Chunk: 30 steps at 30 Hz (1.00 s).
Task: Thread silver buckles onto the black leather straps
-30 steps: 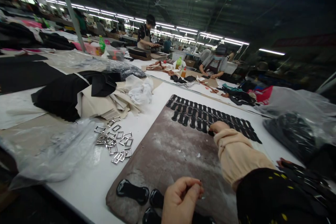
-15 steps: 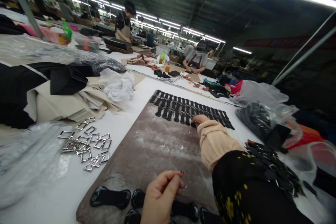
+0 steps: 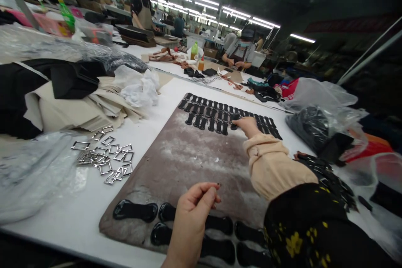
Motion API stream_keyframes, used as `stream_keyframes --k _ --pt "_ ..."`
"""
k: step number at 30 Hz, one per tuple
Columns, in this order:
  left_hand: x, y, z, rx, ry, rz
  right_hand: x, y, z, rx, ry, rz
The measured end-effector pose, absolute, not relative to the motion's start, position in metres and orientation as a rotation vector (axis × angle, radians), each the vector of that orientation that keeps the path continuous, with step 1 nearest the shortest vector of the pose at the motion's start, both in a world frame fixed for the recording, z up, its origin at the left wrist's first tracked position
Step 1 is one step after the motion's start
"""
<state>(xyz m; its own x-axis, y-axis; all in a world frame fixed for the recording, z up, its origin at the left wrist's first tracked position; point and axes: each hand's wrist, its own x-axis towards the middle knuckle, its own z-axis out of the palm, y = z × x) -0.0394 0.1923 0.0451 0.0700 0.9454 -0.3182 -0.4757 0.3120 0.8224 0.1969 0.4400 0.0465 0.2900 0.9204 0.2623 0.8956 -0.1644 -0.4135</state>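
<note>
Closest to me, on the near end of the brown mat (image 3: 163,163), lie larger-looking black bone-shaped pieces (image 3: 135,210) with glossy rounded ends. The left hand (image 3: 191,217) hangs over that end, its grip drawn together at thumb and forefinger; there is a dark speck at the tip, and I can't tell whether it is something held. Left of the mat, on the white worktop (image 3: 75,213), rectangular metal buckles (image 3: 108,159) sit in a loose heap beside clear plastic sheeting (image 3: 37,180). To the mat's right is a dark pile of pieces with metal bits (image 3: 326,176). Farther up, the right hand (image 3: 248,124) reaches to the far part of the mat, its grip clamped on a small black piece (image 3: 234,126) at the end of the nearest of the packed rows (image 3: 212,113). I'd judge the step in hand to be setting or straightening that piece in line. The move from here calls for squaring it to its neighbour, then parting the fingers gently, so the close-set pieces don't get nudged. Beyond the mat's left side rests a stack of cream and black sheets (image 3: 75,109); well past its far edge, a masked co-worker (image 3: 240,52) bends over other work.
</note>
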Motion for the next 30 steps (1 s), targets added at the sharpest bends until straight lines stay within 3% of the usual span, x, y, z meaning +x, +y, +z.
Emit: stream_keyframes --k 11,16,19,25,30 --pt "-0.033 0.194 0.049 0.43 0.905 1.429 0.178 0.262 0.125 -0.889 -2.243 -0.471" --pt "-0.031 0.192 0.055 0.488 0.889 1.493 0.164 0.221 0.145 -0.809 -2.217 -0.477" --pt "-0.031 0.191 0.061 0.593 0.9 1.551 0.144 0.207 0.143 -0.946 -2.051 -0.109" --pt "-0.039 0.185 0.069 0.76 0.706 1.532 0.1 0.192 0.125 -1.08 -0.964 1.202" --pt "-0.041 0.183 0.07 0.828 0.567 1.509 0.076 0.186 0.115 -0.912 -0.528 1.601"
